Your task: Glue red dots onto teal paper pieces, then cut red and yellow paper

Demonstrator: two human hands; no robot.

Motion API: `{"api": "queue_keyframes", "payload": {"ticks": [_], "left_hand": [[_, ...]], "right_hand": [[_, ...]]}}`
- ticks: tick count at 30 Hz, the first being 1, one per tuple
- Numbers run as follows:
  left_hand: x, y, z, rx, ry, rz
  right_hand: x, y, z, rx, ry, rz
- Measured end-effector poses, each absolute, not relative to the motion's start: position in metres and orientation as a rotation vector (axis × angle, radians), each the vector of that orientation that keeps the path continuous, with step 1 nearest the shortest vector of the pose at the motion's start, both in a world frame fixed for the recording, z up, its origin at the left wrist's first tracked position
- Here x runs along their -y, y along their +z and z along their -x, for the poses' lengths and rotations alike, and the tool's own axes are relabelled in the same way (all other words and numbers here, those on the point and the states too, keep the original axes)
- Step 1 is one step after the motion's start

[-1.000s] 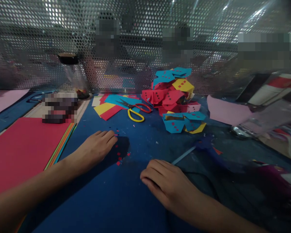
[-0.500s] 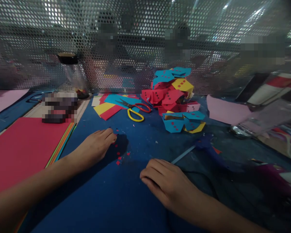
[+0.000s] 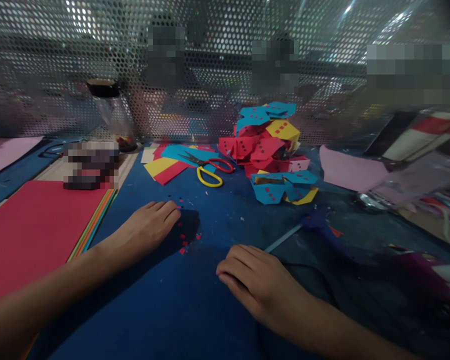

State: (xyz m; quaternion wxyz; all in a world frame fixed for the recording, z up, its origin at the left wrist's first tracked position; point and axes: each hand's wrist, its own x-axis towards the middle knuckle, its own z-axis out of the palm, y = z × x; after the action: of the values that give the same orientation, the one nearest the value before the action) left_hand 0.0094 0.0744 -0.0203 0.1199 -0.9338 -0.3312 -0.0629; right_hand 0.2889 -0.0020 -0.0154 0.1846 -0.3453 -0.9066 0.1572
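Note:
My left hand (image 3: 153, 223) is low over the blue tabletop with its fingers curled closed. Whatever it may hold is hidden under the fingers. Small red paper squares (image 3: 183, 243) lie scattered beside its fingertips. My right hand (image 3: 255, 280) rests on the table, fingers bent and pressed together. I cannot make out anything in its grip. Just beyond it is the pale glue stick (image 3: 283, 239) of a dark blue glue gun (image 3: 324, 232). Scissors (image 3: 210, 171) with one red and one yellow handle lie open near several coloured paper pieces (image 3: 163, 170).
Folded paper shapes with dots (image 3: 260, 147) are piled at the back. Red sheets (image 3: 41, 220) are stacked at left, with a clear jar (image 3: 110, 115) behind. Pink paper (image 3: 350, 169) and a clear container (image 3: 405, 185) stand at right. A perforated metal screen (image 3: 217, 75) closes the back.
Both hands stay nearly in place; the left hand's fingers have shifted very slightly. The view has moved a little. The scissors and folded paper have not moved.

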Motion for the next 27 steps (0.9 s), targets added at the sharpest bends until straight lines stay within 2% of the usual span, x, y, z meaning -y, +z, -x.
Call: {"api": "queue_keyframes", "payload": {"ticks": [7, 18, 27], "left_hand": [[-0.0774, -0.0303, -0.0070, 1.017, -0.135, 2.721], [-0.0775, -0.0287, -0.0082, 1.162, -0.381, 2.778], [-0.0753, -0.0265, -0.0033, 1.557, -0.839, 2.757]], "right_hand": [[0.0027, -0.0128, -0.2885, 2.558, 0.449, 0.976], [0.0016, -0.0110, -0.2878, 2.560, 0.448, 0.964], [0.0020, -0.0141, -0.2894, 2.552, 0.449, 0.969]]}}
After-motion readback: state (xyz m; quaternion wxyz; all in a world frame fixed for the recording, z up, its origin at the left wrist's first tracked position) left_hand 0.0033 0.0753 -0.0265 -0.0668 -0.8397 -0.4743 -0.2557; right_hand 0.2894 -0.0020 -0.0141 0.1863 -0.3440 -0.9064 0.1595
